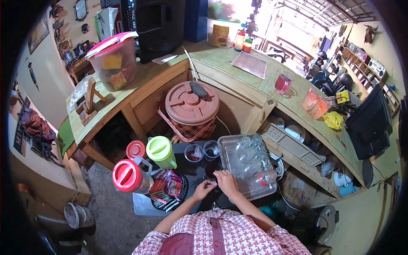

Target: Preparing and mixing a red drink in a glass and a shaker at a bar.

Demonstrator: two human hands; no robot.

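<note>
My left hand (205, 190) and my right hand (226, 182) meet low over the dark table, fingertips pinched close together. Whatever small thing may be between them is too small to make out. Just beyond the fingers stands a glass of dark liquid (212, 169), partly covered by my right hand. Behind it are a clear tub with dark red contents (193, 153) and a second clear tub (211, 151), each with a bit of plastic bag inside. To the right, a metal tray (228, 149) bears several upturned glasses (248, 154) and a jar with a red band (267, 177).
On the left stand a red-lidded pitcher (127, 176), a green pitcher (160, 153) and a round black basket of sachets (172, 185). Beyond the table sits a lidded pink bucket (191, 105). A wooden counter (220, 60) curves around, bearing a mug of red drink (283, 82).
</note>
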